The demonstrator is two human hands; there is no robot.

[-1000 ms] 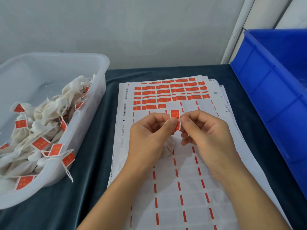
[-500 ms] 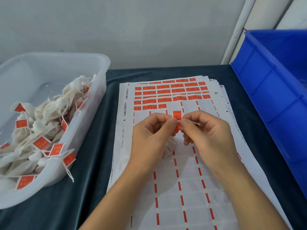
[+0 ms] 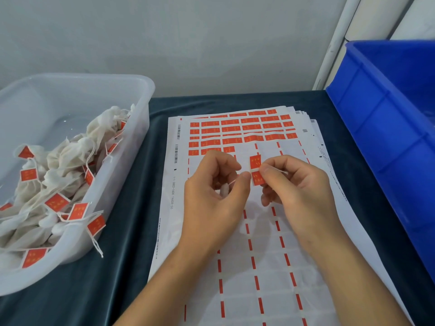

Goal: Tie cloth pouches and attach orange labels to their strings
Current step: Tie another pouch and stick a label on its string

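Pinching an orange label [image 3: 256, 170] in my right hand [image 3: 294, 184]; my left hand [image 3: 216, 194] pinches the pouch [image 3: 224, 191] string [image 3: 231, 184] at 9 o'clock, above the label sheets [image 3: 263, 255].

I'm at a small packing workbench: stacked label sheets [image 3: 237, 231] on my cloth-covered tabletop [image 3: 122, 267], a clear tub [image 3: 77, 90] at nine o'clock, a blue crate [image 3: 388, 147] at three.
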